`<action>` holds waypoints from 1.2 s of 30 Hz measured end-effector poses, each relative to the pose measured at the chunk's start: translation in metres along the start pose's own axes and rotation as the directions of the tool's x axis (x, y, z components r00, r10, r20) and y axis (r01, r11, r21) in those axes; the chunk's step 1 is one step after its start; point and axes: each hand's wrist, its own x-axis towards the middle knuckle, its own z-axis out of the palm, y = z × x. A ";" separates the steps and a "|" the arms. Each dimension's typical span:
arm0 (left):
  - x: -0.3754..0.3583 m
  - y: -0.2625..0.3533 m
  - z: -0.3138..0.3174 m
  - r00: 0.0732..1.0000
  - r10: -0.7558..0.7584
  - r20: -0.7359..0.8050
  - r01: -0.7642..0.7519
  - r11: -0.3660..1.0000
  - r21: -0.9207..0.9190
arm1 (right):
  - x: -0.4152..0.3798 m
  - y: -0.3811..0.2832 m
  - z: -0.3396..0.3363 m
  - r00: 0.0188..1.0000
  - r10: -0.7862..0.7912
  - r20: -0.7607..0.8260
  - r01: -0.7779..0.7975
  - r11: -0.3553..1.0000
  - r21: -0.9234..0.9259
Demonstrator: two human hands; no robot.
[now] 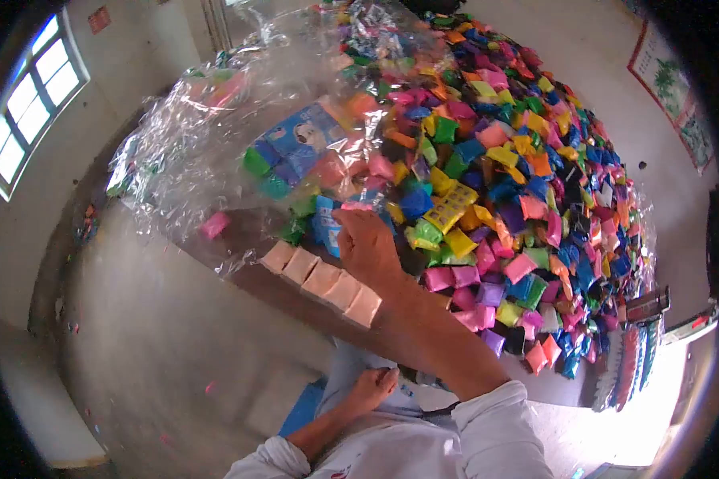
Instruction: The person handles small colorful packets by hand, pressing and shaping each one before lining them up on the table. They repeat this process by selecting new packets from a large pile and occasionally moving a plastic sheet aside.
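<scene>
Clear plastic bag (216, 144) is my landmark, lying crumpled on the table (527, 383) with a blue printed card (299, 144) and a few coloured packets showing through its film. My right hand (367, 247) reaches out to the near edge of the bag, its grip half curled with the fingertips on a blue packet (325, 223) there; I cannot tell whether the fingers actually pinch it. Just below the bag, along the table's front edge, five pale peach packets (321, 279) lie side by side in a row, touching one another, close beside my right wrist. To the right of the bag spreads a big heap of small packets (527, 184) in pink, yellow, green, blue, orange and purple. One pink packet (214, 225) lies under the bag's lower left part. My left hand (371, 387) rests well below the bag, against my lap, loosely curled and holding nothing that I can see
</scene>
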 end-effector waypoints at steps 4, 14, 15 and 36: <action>-0.005 0.012 -0.007 1.000 -0.018 0.001 0.018 0.999 -0.045 | 0.029 -0.011 0.012 0.959 0.071 0.276 -0.061 0.997 -0.045; 0.003 -0.030 -0.009 0.996 -0.088 -0.006 0.080 0.926 -0.369 | 0.040 0.040 0.032 0.909 -0.110 0.403 0.258 0.907 -0.333; 0.004 -0.036 -0.008 0.996 -0.093 -0.006 0.084 0.922 -0.377 | 0.045 0.049 0.023 0.917 -0.105 0.384 0.208 0.949 -0.236; 0.010 -0.004 -0.044 0.973 -0.042 0.227 0.156 0.844 -0.514 | 0.071 0.077 0.008 0.717 -0.040 0.696 0.372 0.866 -0.333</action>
